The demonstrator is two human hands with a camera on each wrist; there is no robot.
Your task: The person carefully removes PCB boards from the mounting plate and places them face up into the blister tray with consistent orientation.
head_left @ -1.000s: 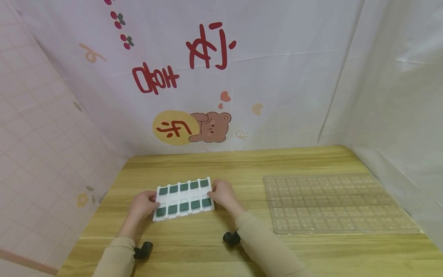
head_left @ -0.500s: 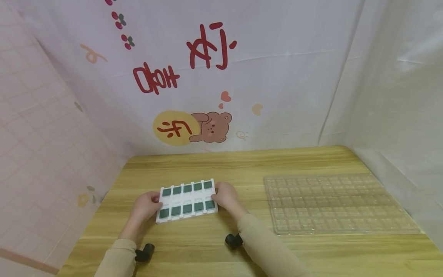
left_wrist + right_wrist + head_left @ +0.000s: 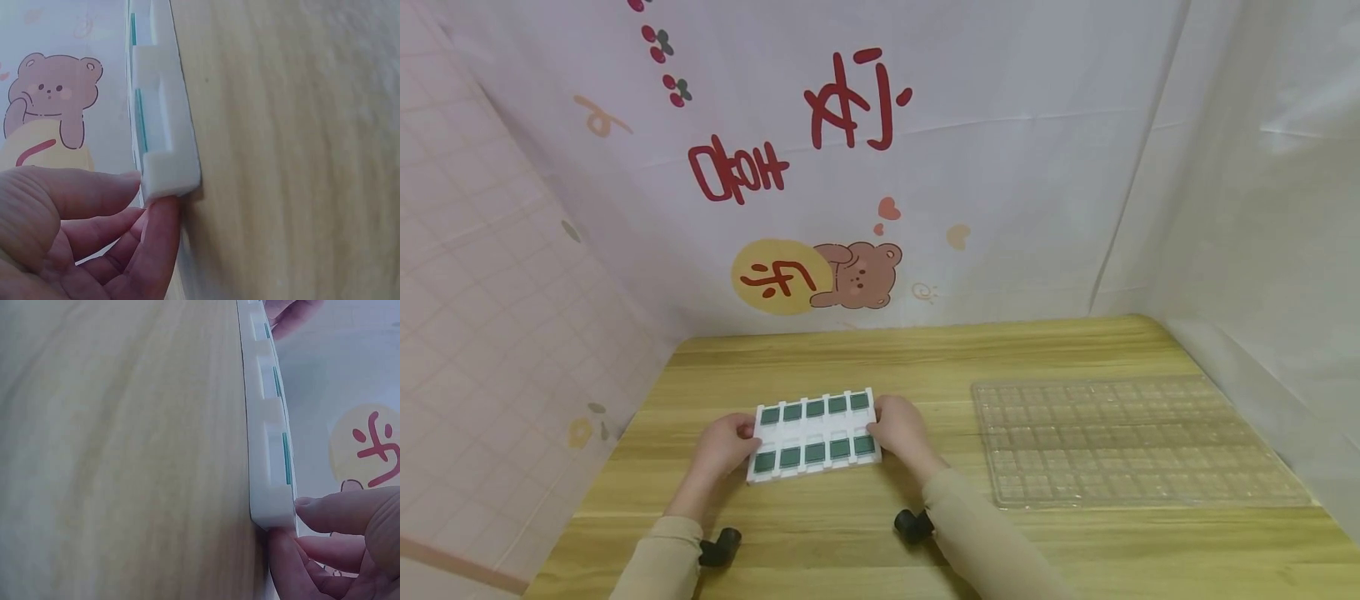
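Our left hand (image 3: 721, 444) and right hand (image 3: 900, 425) each pinch one end of the white tray (image 3: 817, 431) between thumb and fingers, likely to steady it without touching the green squares (image 3: 815, 452) between our fingertips

This is a curtained-off work nook, home or workshop I can't tell: creased pale sheets (image 3: 1022, 200), printed with a cartoon bear (image 3: 867, 279) and cherries (image 3: 648, 33), enclose a wood-grain table (image 3: 820, 533) on three sides.

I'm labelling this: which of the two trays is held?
The white tray with green squares: left hand and right hand grip its ends; the clear tray lies untouched.
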